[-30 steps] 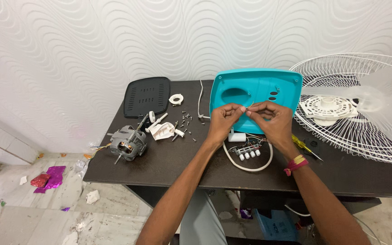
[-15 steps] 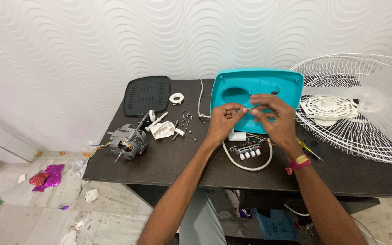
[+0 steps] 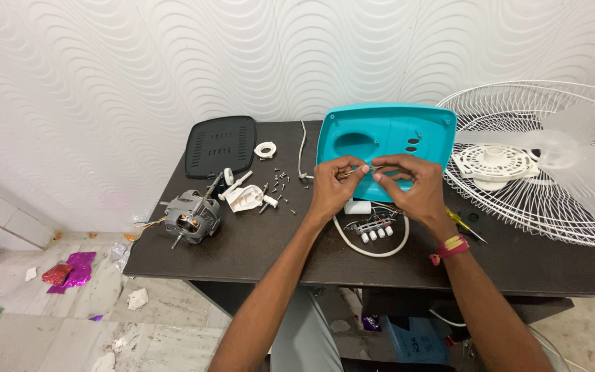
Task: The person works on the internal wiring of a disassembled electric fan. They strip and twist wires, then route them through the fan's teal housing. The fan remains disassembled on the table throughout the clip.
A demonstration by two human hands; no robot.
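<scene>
Both hands, left hand and right hand, pinch what seems a thin wire over the teal cover. Below lie a white cable and switch block on the worktop; motor left.

Your left hand and right hand meet over the desk's middle, forearms converging from its near edge, fingertips pinched together.
</scene>
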